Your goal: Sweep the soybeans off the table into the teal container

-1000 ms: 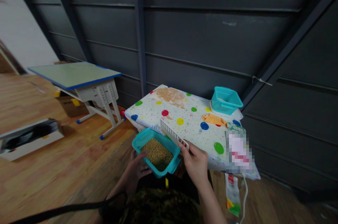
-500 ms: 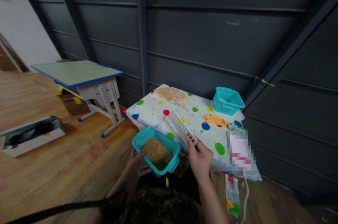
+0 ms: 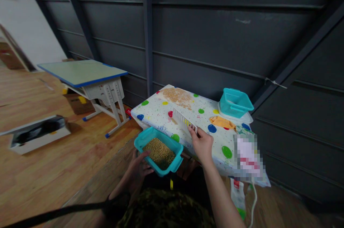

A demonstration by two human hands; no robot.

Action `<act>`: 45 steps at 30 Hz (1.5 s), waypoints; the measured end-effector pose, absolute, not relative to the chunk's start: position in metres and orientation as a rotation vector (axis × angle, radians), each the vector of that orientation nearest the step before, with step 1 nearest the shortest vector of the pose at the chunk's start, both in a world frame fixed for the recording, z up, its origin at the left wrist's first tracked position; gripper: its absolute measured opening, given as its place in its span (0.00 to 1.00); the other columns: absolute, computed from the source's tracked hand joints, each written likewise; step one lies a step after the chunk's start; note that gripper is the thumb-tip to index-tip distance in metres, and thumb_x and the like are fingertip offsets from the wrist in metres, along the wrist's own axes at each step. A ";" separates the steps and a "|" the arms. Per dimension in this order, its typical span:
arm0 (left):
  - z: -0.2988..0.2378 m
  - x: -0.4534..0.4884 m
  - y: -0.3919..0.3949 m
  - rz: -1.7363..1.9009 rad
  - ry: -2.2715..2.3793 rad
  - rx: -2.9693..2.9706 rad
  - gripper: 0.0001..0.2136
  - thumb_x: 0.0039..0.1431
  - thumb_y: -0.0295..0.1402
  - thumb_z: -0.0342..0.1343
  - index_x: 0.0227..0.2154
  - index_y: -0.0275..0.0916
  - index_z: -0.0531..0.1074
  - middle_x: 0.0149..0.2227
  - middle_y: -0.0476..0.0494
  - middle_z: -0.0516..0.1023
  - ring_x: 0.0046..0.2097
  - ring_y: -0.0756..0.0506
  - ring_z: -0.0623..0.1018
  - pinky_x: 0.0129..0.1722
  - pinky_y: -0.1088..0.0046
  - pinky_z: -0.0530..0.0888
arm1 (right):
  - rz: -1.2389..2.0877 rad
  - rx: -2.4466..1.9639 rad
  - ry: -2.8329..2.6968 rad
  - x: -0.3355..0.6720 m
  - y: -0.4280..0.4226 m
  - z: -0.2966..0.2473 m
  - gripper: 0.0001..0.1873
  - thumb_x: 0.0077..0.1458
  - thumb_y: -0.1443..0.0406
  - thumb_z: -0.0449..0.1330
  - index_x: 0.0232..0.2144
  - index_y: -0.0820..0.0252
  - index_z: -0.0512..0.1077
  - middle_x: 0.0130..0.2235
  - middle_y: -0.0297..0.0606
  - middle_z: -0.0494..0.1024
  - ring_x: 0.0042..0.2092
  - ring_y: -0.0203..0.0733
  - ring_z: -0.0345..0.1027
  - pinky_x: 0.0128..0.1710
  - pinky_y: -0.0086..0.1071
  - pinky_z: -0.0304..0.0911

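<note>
My left hand (image 3: 138, 168) grips the near left side of a turquoise plastic basin (image 3: 174, 145), its thumb over the rim. Yellow soybeans (image 3: 159, 151) cover the basin's floor, and it sits just off the table's front edge. In my right hand (image 3: 203, 145) is a thin white slotted plastic strip (image 3: 180, 118), pinched at its near end and tilted above the tabletop. A small light-brown line of material (image 3: 174, 120) lies beside the strip on the cloth. Farther back, soybeans and pale powder (image 3: 176, 96) are spread on the table.
A balloon-print cloth covers the table (image 3: 153, 111). At its right stand another turquoise basin (image 3: 236, 104) on a white lid, an orange cloth (image 3: 222, 122) and a blurred packet (image 3: 248, 158). A white cord (image 3: 254, 203) hangs down. A desk (image 3: 86, 72) and open box (image 3: 40, 136) are leftward.
My right hand has lifted slightly and turned the white strip, showing its slots more edge-on. The basin stays in my left hand. The whole view has shifted a little.
</note>
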State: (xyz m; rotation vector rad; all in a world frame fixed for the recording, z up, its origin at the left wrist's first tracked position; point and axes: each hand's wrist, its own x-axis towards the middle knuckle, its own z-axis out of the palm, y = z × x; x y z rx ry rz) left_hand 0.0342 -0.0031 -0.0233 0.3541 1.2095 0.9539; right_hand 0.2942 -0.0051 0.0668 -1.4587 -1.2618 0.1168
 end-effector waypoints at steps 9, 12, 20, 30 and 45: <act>-0.020 0.034 -0.009 0.982 1.195 0.457 0.32 0.58 0.38 0.70 0.62 0.55 0.63 0.36 0.50 0.80 0.29 0.41 0.84 0.34 0.59 0.83 | 0.209 -1.428 -1.285 0.286 -0.030 0.068 0.25 0.63 0.49 0.65 0.24 0.62 0.82 0.21 0.31 0.73 0.25 0.36 0.63 0.28 0.28 0.63; -0.020 0.035 -0.010 0.979 1.205 0.445 0.33 0.56 0.39 0.70 0.62 0.54 0.63 0.33 0.53 0.76 0.27 0.43 0.81 0.33 0.61 0.82 | 0.158 -1.416 -1.296 0.279 -0.040 0.067 0.25 0.64 0.50 0.64 0.23 0.62 0.80 0.20 0.31 0.73 0.23 0.36 0.63 0.26 0.27 0.63; -0.011 0.042 -0.018 0.957 1.191 0.461 0.36 0.57 0.39 0.68 0.66 0.56 0.59 0.35 0.51 0.79 0.28 0.43 0.82 0.32 0.64 0.82 | -0.195 -1.390 -1.283 0.263 -0.070 0.060 0.23 0.69 0.53 0.63 0.27 0.60 0.83 0.20 0.34 0.77 0.20 0.37 0.67 0.25 0.27 0.67; -0.016 0.042 -0.017 0.984 1.163 0.461 0.39 0.53 0.40 0.72 0.66 0.58 0.60 0.42 0.50 0.80 0.29 0.43 0.83 0.31 0.64 0.82 | -0.314 -1.325 -1.399 0.253 -0.092 0.067 0.14 0.70 0.62 0.64 0.33 0.60 0.86 0.28 0.39 0.86 0.24 0.40 0.77 0.31 0.29 0.76; -0.021 0.040 -0.011 0.948 1.224 0.437 0.39 0.55 0.41 0.71 0.67 0.57 0.60 0.40 0.47 0.81 0.28 0.41 0.82 0.35 0.57 0.82 | -0.394 -1.486 -1.194 0.289 -0.078 0.054 0.22 0.70 0.50 0.62 0.36 0.59 0.87 0.31 0.44 0.87 0.25 0.45 0.78 0.30 0.33 0.74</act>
